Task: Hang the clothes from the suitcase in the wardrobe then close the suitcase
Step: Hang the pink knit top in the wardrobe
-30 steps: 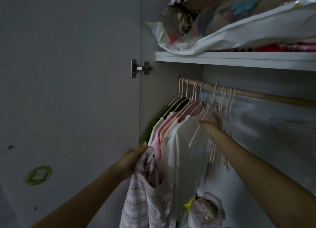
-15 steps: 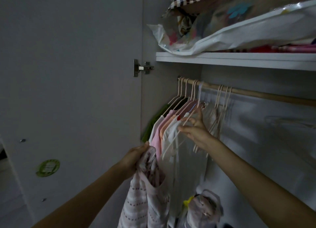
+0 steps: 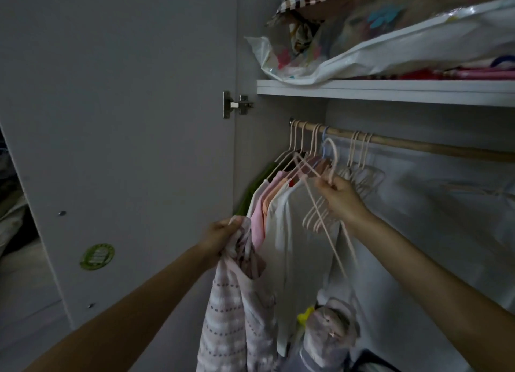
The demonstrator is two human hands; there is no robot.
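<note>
**Hanger in one hand, garment in the other**

My right hand [image 3: 341,198] pinches a pale pink hanger [image 3: 324,201] at its neck, just below the wooden rail [image 3: 418,145]. Its hook points up, clear of the rail, and its long axis slants down toward me. My left hand [image 3: 220,233] grips a striped pink garment [image 3: 237,316], which hangs straight down beside the hung clothes [image 3: 278,204].

Rail [image 3: 418,145] is packed at the left end, hooks bunched tight with shirts [image 3: 278,204] hanging off them, so no way in there. A few bare hangers [image 3: 362,173] sit just right of that bunch. Past those the rail runs bare to the right, open room under it. Shelf [image 3: 390,90] sits close above the rail, so clearance for a hook is thin. Door [image 3: 125,120] walls off the left. Down low a bag [image 3: 331,335] crowds the floor.
</note>
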